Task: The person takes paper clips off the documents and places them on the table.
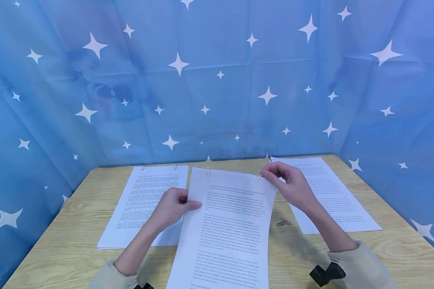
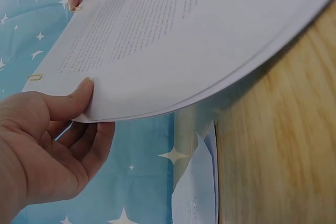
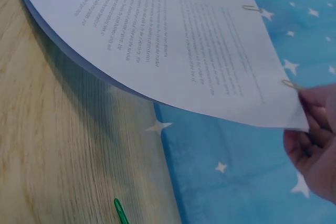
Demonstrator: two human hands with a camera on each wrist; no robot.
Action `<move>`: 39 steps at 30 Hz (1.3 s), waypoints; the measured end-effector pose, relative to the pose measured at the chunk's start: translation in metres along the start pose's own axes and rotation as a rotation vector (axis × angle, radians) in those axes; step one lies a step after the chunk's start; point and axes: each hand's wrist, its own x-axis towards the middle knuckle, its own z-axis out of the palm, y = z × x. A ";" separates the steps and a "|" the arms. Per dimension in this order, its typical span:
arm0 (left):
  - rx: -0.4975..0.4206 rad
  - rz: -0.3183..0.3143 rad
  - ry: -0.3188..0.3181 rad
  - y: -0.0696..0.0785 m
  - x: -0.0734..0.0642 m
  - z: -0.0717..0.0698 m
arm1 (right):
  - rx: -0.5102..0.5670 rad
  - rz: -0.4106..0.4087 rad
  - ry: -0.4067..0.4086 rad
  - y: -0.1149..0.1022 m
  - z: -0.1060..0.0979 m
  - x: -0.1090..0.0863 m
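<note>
A stack of printed sheets [image 1: 231,228] is raised off the table in front of me, its lower part bending down. My left hand [image 1: 173,206] grips its left edge, thumb on the face and fingers behind, as the left wrist view shows. One yellow paper clip [image 2: 35,77] sits on the top edge near the left corner. Close to the top right corner is a second yellow paper clip [image 3: 290,84]. My right hand [image 1: 293,184] pinches that clip at its outer end, with the other fingers curled by the corner.
On the wooden table [image 1: 68,233], a clipped paper stack [image 1: 144,200] lies at left and more printed sheets [image 1: 325,192] lie at right. A green paper clip [image 1: 280,224] and a pinkish-red one [image 1: 285,221] lie between. A blue star-patterned curtain [image 1: 217,92] hangs behind.
</note>
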 end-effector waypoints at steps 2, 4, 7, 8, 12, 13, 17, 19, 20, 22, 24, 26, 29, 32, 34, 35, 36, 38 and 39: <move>-0.001 -0.001 -0.002 -0.001 0.000 -0.001 | 0.013 -0.004 0.020 -0.002 -0.001 0.001; -0.003 -0.006 0.000 -0.002 0.000 -0.001 | 0.024 -0.010 0.041 -0.003 -0.002 0.001; -0.009 -0.016 0.007 -0.003 0.000 -0.002 | 0.038 -0.016 0.074 -0.004 -0.005 0.002; -0.015 -0.020 0.009 -0.003 0.001 -0.003 | 0.047 -0.017 0.081 -0.004 -0.006 0.003; -0.037 -0.031 0.008 -0.003 0.001 -0.004 | 0.096 -0.023 0.108 -0.005 -0.012 0.002; -0.041 -0.031 0.005 -0.003 0.001 -0.005 | 0.106 -0.025 0.113 -0.006 -0.014 0.001; -0.051 -0.029 0.001 -0.003 0.001 -0.007 | 0.119 -0.014 0.126 -0.006 -0.022 -0.001; -0.055 -0.034 0.007 -0.004 0.001 -0.008 | 0.114 0.001 0.116 -0.005 -0.025 -0.004; -0.057 -0.040 0.011 -0.004 0.001 -0.009 | 0.104 0.010 0.107 -0.004 -0.026 -0.005; -0.064 -0.052 0.021 -0.004 0.001 -0.010 | 0.072 0.030 0.081 -0.002 -0.028 -0.008; -0.069 -0.062 0.029 -0.003 0.001 -0.011 | 0.043 0.042 0.050 0.001 -0.029 -0.011; -0.072 -0.068 0.034 -0.003 0.001 -0.011 | 0.014 0.046 0.022 0.003 -0.030 -0.014; -0.073 -0.074 0.039 -0.002 0.002 -0.011 | -0.012 0.043 -0.015 0.008 -0.031 -0.018; -0.070 -0.079 0.047 -0.003 0.002 -0.011 | -0.042 0.038 -0.048 0.015 -0.032 -0.022; -0.068 -0.083 0.053 -0.003 0.002 -0.011 | -0.066 0.033 -0.072 0.019 -0.033 -0.025; -0.068 -0.084 0.055 -0.003 0.002 -0.011 | -0.079 0.029 -0.083 0.021 -0.033 -0.026; -0.066 -0.084 0.057 -0.003 0.002 -0.011 | -0.092 0.025 -0.096 0.023 -0.034 -0.028; -0.068 -0.086 0.058 -0.004 0.002 -0.011 | -0.125 0.007 -0.121 0.028 -0.035 -0.031; -0.070 -0.087 0.057 -0.004 0.002 -0.011 | -0.139 -0.001 -0.136 0.030 -0.035 -0.033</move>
